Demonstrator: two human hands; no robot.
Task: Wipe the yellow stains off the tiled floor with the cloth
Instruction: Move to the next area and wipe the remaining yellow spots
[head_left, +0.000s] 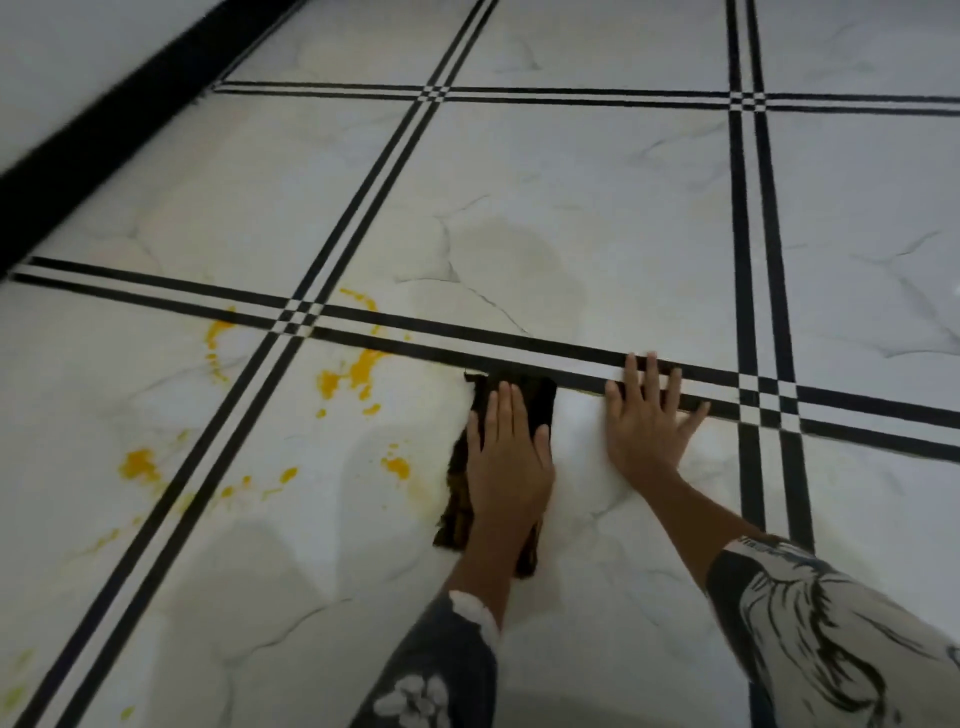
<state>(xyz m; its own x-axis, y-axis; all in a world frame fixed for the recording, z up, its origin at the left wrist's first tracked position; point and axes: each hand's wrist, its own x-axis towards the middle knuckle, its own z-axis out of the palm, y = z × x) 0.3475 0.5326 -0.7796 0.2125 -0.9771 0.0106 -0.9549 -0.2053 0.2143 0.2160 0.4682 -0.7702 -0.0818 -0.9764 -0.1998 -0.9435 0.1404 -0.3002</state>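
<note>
1. White marbled floor (571, 171) spreads all round, cut into big squares by paired black stripes (363, 208); a black skirting (104, 114) runs along the far left edge, well away from both hands.
2. Left hand (506, 462) lies flat on the cloth (530, 395); fingers straight and close together, palm pressing down; nothing curls round the fabric.
3. Cloth is dark and rumpled; it shows beyond the fingertips, up against the near stripe; it also trails out left of the palm and back under the wrist.
4. Right hand (647, 431) rests on bare tile just right of the left hand, apart from the cloth; its fingers are spread and straight, the tips lying across the stripe; it holds nothing.
5. Stains (358, 369) sit to the left of the left hand; the nearest small blot is just left of the cloth's edge; a thicker cluster lies further left and up by the stripe crossing; more splashes lie further left again, past the crossing stripes; faint ones show near the bottom left corner.
6. A pale yellowish haze (514, 254) marks the tile beyond the left fingertips, across the stripe; a similar patch lies below and left of the wrist.
7. Both forearms wear patterned dark-and-white sleeves (831, 623), reaching in from the lower right.
</note>
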